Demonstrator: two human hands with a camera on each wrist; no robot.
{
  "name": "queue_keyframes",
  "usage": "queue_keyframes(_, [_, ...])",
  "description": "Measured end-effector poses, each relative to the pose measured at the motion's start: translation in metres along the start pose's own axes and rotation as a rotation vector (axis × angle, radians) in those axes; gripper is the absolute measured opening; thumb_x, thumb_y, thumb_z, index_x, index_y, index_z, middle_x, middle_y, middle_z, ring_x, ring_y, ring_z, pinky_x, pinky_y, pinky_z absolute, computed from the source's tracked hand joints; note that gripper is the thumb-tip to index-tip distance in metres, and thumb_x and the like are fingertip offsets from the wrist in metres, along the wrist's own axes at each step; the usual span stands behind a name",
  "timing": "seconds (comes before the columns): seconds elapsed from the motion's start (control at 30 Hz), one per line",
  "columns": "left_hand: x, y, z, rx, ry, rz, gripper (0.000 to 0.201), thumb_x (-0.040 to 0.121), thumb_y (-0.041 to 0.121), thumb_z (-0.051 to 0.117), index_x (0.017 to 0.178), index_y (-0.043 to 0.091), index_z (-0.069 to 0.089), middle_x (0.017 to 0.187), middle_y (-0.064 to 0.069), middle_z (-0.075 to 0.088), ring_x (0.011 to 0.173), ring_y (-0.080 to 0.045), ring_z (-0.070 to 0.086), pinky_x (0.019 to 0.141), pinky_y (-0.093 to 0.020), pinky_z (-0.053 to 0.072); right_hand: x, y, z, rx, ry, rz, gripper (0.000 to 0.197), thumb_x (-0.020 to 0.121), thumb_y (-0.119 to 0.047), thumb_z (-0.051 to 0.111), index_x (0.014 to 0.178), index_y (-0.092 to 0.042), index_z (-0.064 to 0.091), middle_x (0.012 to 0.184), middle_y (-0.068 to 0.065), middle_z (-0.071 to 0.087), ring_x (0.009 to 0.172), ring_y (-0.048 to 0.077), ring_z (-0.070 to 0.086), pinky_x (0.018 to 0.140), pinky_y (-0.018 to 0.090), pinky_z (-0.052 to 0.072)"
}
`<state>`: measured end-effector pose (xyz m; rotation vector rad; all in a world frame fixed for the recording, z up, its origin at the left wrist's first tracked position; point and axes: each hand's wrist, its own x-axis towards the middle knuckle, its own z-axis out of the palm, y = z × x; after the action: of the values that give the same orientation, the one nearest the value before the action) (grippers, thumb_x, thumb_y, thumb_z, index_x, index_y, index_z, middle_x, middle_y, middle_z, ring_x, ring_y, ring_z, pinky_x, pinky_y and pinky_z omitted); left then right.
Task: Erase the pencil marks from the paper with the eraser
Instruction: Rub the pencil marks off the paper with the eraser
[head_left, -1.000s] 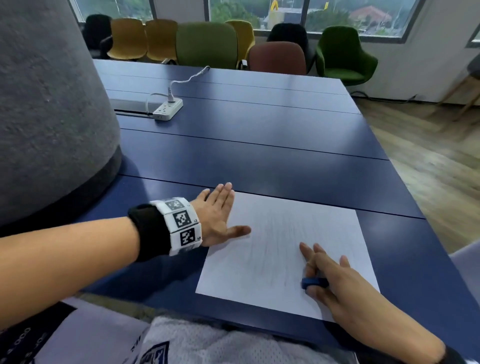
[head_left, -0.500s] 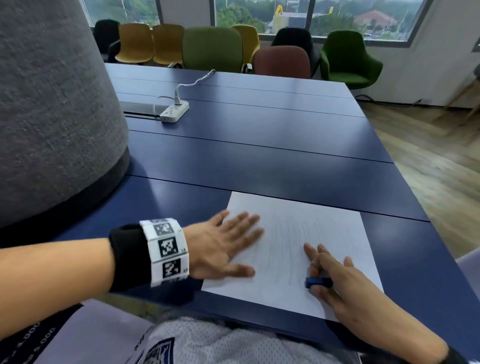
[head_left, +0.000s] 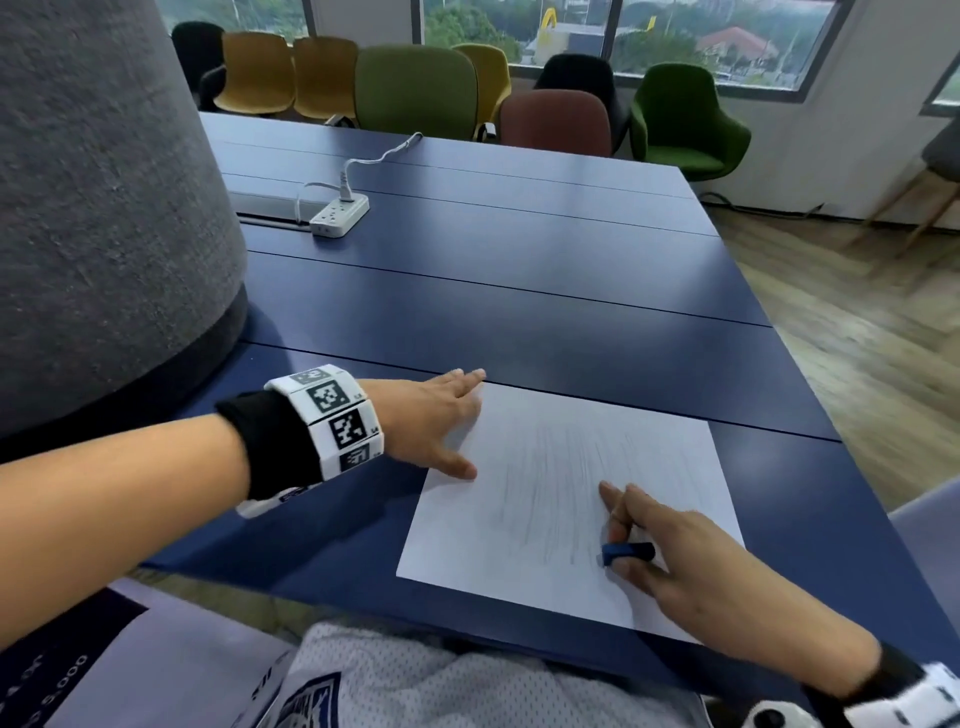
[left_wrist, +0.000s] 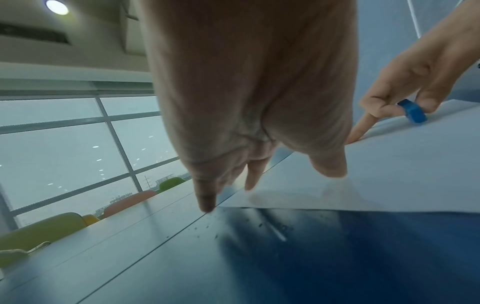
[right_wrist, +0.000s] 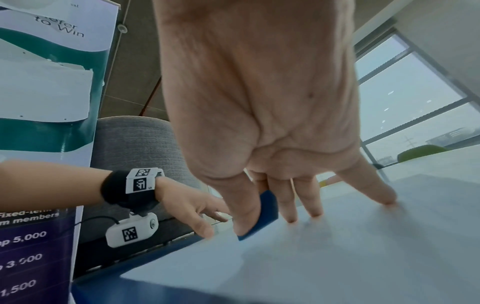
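Blue rubber marks the eraser (head_left: 626, 553), pinched low between the thumb and forefinger of the right hand (head_left: 691, 551) so that its lower edge meets the paper (head_left: 561, 499) at about five o'clock on the sheet, right at the fringe of the grey scribble. The pencil marks (head_left: 550, 488), long faint strokes running from twelve to six down the middle of the sheet, look largely intact, so the rubbing seems to have much of its ground left to cover. The grip appears chosen for pressure: the thumb and forefinger curl round the eraser while the other fingers (right_wrist: 315, 203) stretch out and rest their tips on the paper toward twelve o'clock, probably to steady the stroke. The left hand (head_left: 436, 421) lies spread and relaxed at nine o'clock, gripping nothing; its thumb (left_wrist: 328, 164) comes down on the sheet's left margin while its longer fingers reach the far left corner and the tabletop (head_left: 519, 332) beyond, a hold that should keep the thin sheet from sliding or buckling under the eraser. Dark crumbs dot the tabletop just off that edge. Farther out, toward eleven o'clock, a white power strip (head_left: 340, 215) sits with its cable, and coloured chairs (head_left: 415, 88) line the far side.
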<state>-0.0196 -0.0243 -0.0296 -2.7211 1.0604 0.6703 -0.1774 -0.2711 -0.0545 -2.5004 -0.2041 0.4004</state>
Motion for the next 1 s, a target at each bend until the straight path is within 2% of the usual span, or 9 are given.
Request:
queue_keyframes(0.03, [0.004, 0.001, -0.001, -0.003, 0.012, 0.009, 0.083, 0.089, 0.06, 0.055, 0.147, 0.005, 0.032, 0.163, -0.005, 0.007, 0.148, -0.019, 0.016, 0.116, -0.032, 0.025, 0.003, -0.004, -0.006, -0.007, 0.018, 0.011, 0.024, 0.091, -0.024, 0.061, 0.084, -0.04, 0.045, 0.114, -0.01, 0.064, 0.129, 0.005, 0.047, 0.104, 0.035, 0.042])
queue_keyframes(0.1, [0.011, 0.0, -0.003, -0.018, 0.044, 0.016, 0.075, 0.084, 0.06, 0.064, 0.13, 0.003, 0.049, 0.151, -0.005, 0.031, 0.134, -0.023, 0.038, 0.108, -0.036, 0.036, 0.017, -0.014, -0.019, -0.057, 0.142, -0.007, 0.016, 0.085, -0.025, 0.068, 0.082, -0.033, 0.054, 0.103, -0.008, 0.065, 0.106, 0.01, 0.058, 0.088, 0.024, 0.046])
queue_keyframes(0.17, [0.016, -0.001, -0.004, -0.015, 0.069, 0.013, 0.076, 0.077, 0.062, 0.069, 0.126, 0.007, 0.049, 0.143, -0.002, 0.037, 0.124, -0.023, 0.044, 0.102, -0.041, 0.041, 0.039, -0.026, -0.032, -0.099, 0.275, -0.058, 0.014, 0.08, -0.023, 0.073, 0.079, -0.027, 0.06, 0.09, -0.009, 0.063, 0.088, 0.008, 0.057, 0.072, 0.013, 0.041])
queue_keyframes(0.23, [0.017, 0.0, -0.005, -0.008, 0.065, 0.013, 0.083, 0.073, 0.061, 0.074, 0.135, 0.013, 0.043, 0.14, 0.001, 0.036, 0.121, -0.022, 0.043, 0.099, -0.043, 0.044, 0.066, -0.037, -0.041, -0.095, 0.301, -0.076, 0.01, 0.078, -0.02, 0.075, 0.078, -0.019, 0.065, 0.079, -0.008, 0.066, 0.075, 0.008, 0.058, 0.064, 0.017, 0.042])
queue_keyframes(0.4, [0.02, 0.001, -0.008, -0.007, 0.031, 0.007, 0.084, 0.071, 0.058, 0.077, 0.136, 0.017, 0.045, 0.147, 0.004, 0.03, 0.124, -0.022, 0.038, 0.097, -0.045, 0.045, 0.129, -0.042, -0.047, -0.104, 0.236, -0.088, 0.011, 0.079, -0.015, 0.074, 0.089, -0.013, 0.073, 0.083, 0.0, 0.073, 0.073, 0.011, 0.063, 0.067, 0.018, 0.047])
queue_keyframes(0.57, [0.017, -0.002, -0.004, 0.022, 0.04, 0.023, 0.1, 0.068, 0.059, 0.079, 0.147, 0.021, 0.032, 0.154, 0.008, 0.024, 0.131, -0.02, 0.033, 0.094, -0.035, 0.043, 0.163, -0.038, -0.042, -0.174, 0.163, -0.124, 0.008, 0.076, -0.01, 0.07, 0.081, -0.015, 0.075, 0.079, -0.003, 0.073, 0.076, 0.011, 0.064, 0.072, 0.023, 0.051])
queue_keyframes(0.83, [0.018, -0.002, -0.004, 0.067, 0.021, 0.011, 0.104, 0.066, 0.061, 0.079, 0.147, 0.018, 0.03, 0.159, 0.006, 0.02, 0.133, -0.022, 0.033, 0.082, -0.033, 0.039, 0.166, -0.034, -0.038, -0.276, 0.058, -0.203, 0.008, 0.076, -0.015, 0.07, 0.08, -0.019, 0.075, 0.07, -0.009, 0.068, 0.063, 0.002, 0.057, 0.06, 0.01, 0.042])
queue_keyframes(0.9, [0.018, -0.001, -0.004, 0.086, 0.014, 0.011, 0.106, 0.066, 0.062, 0.079, 0.148, 0.017, 0.028, 0.16, 0.005, 0.017, 0.134, -0.023, 0.032, 0.082, -0.034, 0.038, 0.169, -0.036, -0.038, -0.315, 0.041, -0.215, 0.007, 0.076, -0.019, 0.07, 0.078, -0.024, 0.074, 0.066, -0.014, 0.063, 0.061, 0.001, 0.054, 0.065, 0.017, 0.045])
queue_keyframes(1.0, [0.018, 0.001, -0.005, 0.105, 0.008, 0.008, 0.11, 0.065, 0.063, 0.079, 0.149, 0.016, 0.026, 0.161, 0.004, 0.017, 0.135, -0.023, 0.032, 0.085, -0.034, 0.039, 0.178, -0.036, -0.04, -0.34, 0.147, -0.166, 0.005, 0.076, -0.025, 0.069, 0.08, -0.026, 0.072, 0.072, -0.015, 0.061, 0.073, 0.01, 0.056, 0.081, 0.034, 0.05])
